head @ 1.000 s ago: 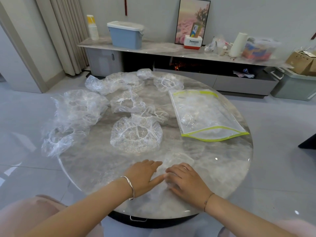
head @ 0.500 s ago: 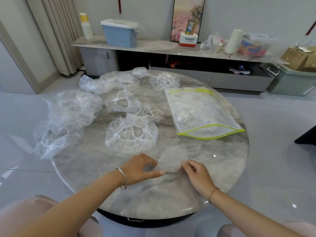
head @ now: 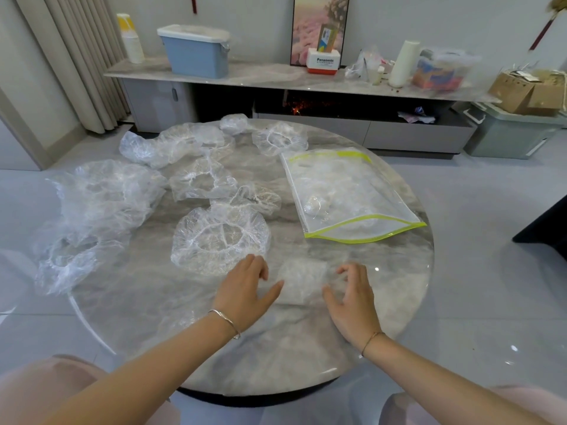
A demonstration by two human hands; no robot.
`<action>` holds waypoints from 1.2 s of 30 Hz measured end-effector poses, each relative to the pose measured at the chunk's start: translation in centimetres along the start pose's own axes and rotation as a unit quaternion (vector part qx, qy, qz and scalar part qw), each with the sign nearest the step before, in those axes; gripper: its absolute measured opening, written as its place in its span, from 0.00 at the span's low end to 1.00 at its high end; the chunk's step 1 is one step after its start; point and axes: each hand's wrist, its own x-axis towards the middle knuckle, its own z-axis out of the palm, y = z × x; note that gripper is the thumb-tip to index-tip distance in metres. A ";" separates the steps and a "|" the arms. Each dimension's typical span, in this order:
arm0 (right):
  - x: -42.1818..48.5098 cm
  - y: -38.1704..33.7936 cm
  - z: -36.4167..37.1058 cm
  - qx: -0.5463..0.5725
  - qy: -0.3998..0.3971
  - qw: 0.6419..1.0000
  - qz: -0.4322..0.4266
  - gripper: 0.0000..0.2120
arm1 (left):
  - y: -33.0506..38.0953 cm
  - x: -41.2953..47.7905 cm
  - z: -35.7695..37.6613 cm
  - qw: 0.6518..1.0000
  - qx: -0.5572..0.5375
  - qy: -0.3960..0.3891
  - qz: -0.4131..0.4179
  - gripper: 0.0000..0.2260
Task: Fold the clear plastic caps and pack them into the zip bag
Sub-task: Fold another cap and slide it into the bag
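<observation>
Left of frame: heap of crumpled clear caps [head: 92, 210] on round marble table [head: 147, 305], some hanging over edge. Centre-left: one spread cap [head: 219, 237], elastic rim up. Lower centre: left hand [head: 245, 289], fingers loose, thumb out toward folded cap [head: 302, 282] lying flat between both hands. Right hand [head: 352, 296] just beside it, fingers loosely curled, pinching nothing; contact with cap unclear. Right of centre: zip bag [head: 346, 194] with yellow-green trim lying flat, clear plastic inside.

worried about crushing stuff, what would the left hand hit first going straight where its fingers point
Probably the near right rim of the open round clear plastic cap, lying just ahead of the left hand on the grey marble table. The picture is blurred there, so the gap is unclear.
</observation>
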 end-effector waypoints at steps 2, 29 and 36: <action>-0.1 -0.6 -0.3 -0.049 -0.006 0.992 -0.115 0.17 | 0.7 0.1 0.1 0.992 0.037 0.002 0.124 0.11; 0.2 1.2 0.5 -0.234 -0.168 0.925 -0.249 0.31 | 1.3 0.3 2.5 0.961 0.118 -0.245 0.052 0.30; 0.3 1.2 0.7 -0.201 -0.137 0.920 -0.307 0.15 | 0.7 0.6 0.2 0.968 -0.026 -0.249 -0.014 0.19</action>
